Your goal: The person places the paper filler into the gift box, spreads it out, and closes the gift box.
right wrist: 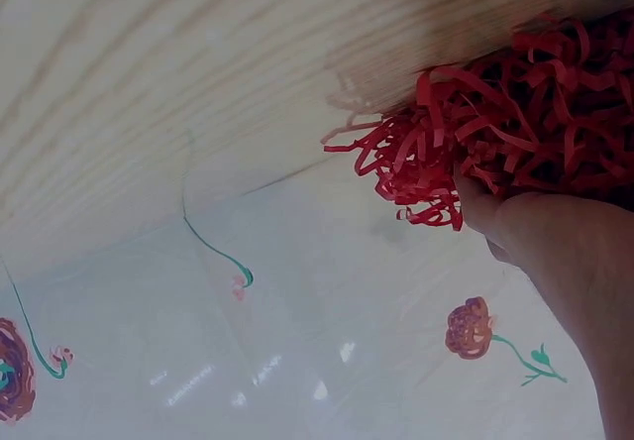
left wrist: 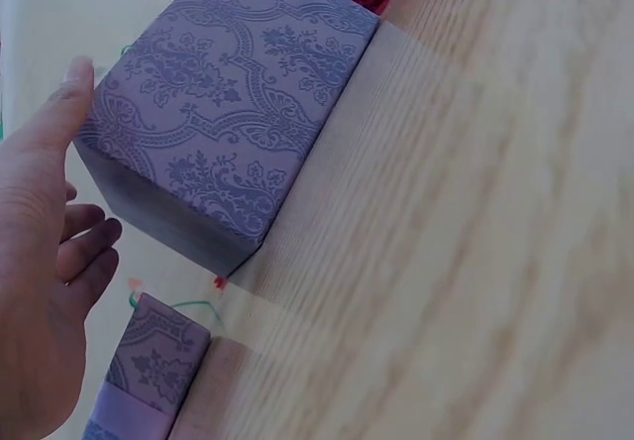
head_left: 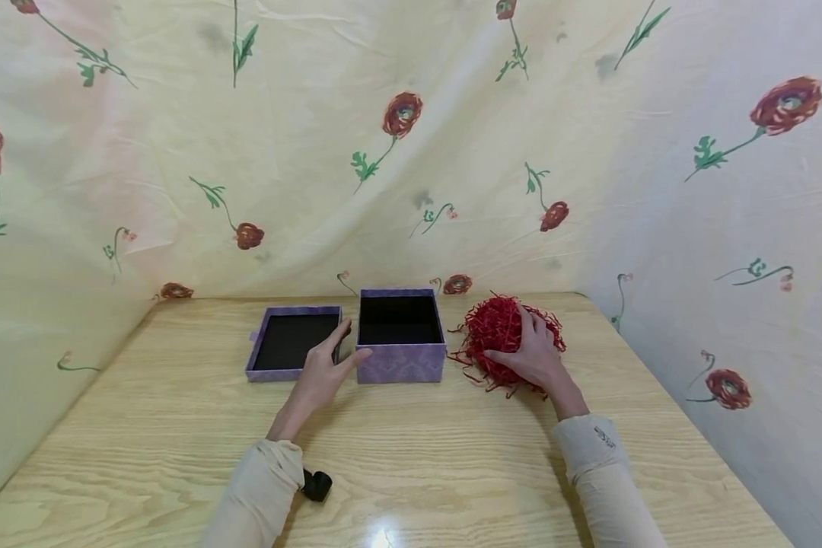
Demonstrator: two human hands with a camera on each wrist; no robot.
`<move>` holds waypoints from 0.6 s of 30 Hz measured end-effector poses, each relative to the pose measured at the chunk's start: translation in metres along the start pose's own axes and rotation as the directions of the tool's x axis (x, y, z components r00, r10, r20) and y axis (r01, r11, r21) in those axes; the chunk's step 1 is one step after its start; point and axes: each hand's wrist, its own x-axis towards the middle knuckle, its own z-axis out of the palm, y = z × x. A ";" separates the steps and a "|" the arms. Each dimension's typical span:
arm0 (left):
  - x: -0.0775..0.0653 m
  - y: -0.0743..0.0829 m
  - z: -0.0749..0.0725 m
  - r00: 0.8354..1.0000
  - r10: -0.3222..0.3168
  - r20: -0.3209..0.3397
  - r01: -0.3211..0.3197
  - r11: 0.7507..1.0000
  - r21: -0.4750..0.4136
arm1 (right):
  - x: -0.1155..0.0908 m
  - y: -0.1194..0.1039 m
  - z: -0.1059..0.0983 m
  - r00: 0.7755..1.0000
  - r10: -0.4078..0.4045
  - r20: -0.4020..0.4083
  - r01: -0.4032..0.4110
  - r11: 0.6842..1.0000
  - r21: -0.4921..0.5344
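Note:
A purple patterned box [head_left: 400,364] stands open at the top, its inside black. Left of it lies its matching lid [head_left: 274,375], inner side up. My left hand [head_left: 322,374] is at the box's left side, between box and lid, thumb by the front left corner and fingers apart; in the left wrist view the thumb is close to the box wall [left wrist: 218,93], and contact is unclear. On the right, my right hand [head_left: 534,354] grips a heap of red shredded paper [head_left: 486,327] from above, thumb and fingers spread around it. Strands hide some fingertips in the right wrist view.
All of this is on a light wooden table [head_left: 411,449]. Flower-printed cloth [head_left: 301,152] hangs behind it and along both sides. A small black object [head_left: 317,485] shows beside the left sleeve.

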 end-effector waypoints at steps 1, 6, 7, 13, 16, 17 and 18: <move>0.000 0.000 0.000 1.000 0.001 0.001 -0.001 1.000 -0.004 | 0.000 0.000 0.000 1.000 0.000 0.000 0.000 1.000 -0.001; 0.002 -0.001 0.002 1.000 -0.013 0.016 0.013 1.000 -0.027 | 0.000 0.001 0.001 1.000 -0.002 0.001 0.002 1.000 -0.015; 0.002 -0.001 0.002 1.000 -0.017 0.018 0.017 0.999 -0.034 | 0.000 0.000 0.001 1.000 -0.002 0.001 0.002 1.000 -0.020; 0.004 0.001 0.004 0.999 -0.034 0.021 0.035 0.997 -0.064 | -0.001 -0.001 0.002 1.000 -0.006 0.009 0.007 0.998 -0.064; 0.005 0.003 0.005 0.999 -0.040 0.018 0.041 0.998 -0.056 | -0.001 -0.001 0.002 1.000 -0.006 0.014 0.007 0.998 -0.065; 0.005 0.003 0.005 0.999 -0.043 0.017 0.044 0.997 -0.057 | -0.001 -0.001 0.002 1.000 -0.007 0.016 0.008 0.998 -0.063; 0.006 0.003 0.006 0.999 -0.043 0.017 0.043 0.998 -0.054 | -0.001 -0.002 0.002 1.000 -0.008 0.019 0.009 0.998 -0.060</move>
